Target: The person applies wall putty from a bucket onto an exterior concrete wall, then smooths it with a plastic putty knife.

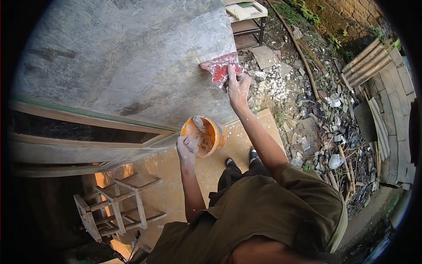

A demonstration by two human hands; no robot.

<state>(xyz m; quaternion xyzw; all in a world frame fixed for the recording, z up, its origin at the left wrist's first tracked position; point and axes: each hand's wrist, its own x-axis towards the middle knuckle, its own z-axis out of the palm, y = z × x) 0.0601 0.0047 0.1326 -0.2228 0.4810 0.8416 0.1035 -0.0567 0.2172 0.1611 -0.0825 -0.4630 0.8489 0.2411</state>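
Note:
My right hand (238, 86), dusted white, grips a red putty spreader (222, 69) whose wide edge lies against the grey wall (145, 48) close to its right-hand corner. White paste is smeared over part of the spreader. With my left hand (187, 148) I hold a yellow-orange bucket (220, 136) by its rim, tilted so that its mouth shows. Inside the bucket are whitish putty (204, 143) and a putty-coated tool (198, 122) leaning on the wall of the bucket. The fingers of my left hand are partly hidden by the rim.
A wooden stool-like frame (116, 200) stands at lower left on the tiled floor (176, 180). Below the wall's plastered face is a window frame (88, 119). Rubble (281, 86) and litter cover the ground at right. A small shelf (248, 26) stands beyond the wall corner.

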